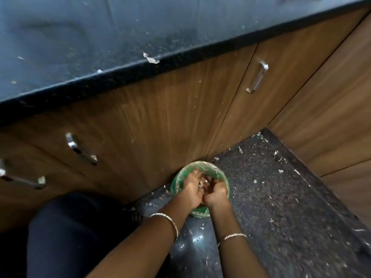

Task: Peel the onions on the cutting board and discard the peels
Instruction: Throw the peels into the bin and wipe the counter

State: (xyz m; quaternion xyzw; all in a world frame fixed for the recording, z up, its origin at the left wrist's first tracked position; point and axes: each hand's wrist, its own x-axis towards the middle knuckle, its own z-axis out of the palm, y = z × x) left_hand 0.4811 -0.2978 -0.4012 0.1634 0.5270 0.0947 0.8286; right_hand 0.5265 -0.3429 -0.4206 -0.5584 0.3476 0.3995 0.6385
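Note:
A small green bin [181,178] lined with a plastic bag stands on the dark floor against the wooden cabinet. Both my hands reach down into its mouth. My left hand [191,187] and my right hand [215,192] are side by side with curled fingers, holding a clump of brownish onion peels [201,182] between them over the bin. No onion or cutting board is in view.
The dark countertop [80,47] runs across the top, with a peel scrap [150,58] at its edge. Wooden cabinet doors with metal handles [258,77] lie below. Peel bits litter the speckled floor [271,187]. My dark-clothed leg [70,237] is at bottom left.

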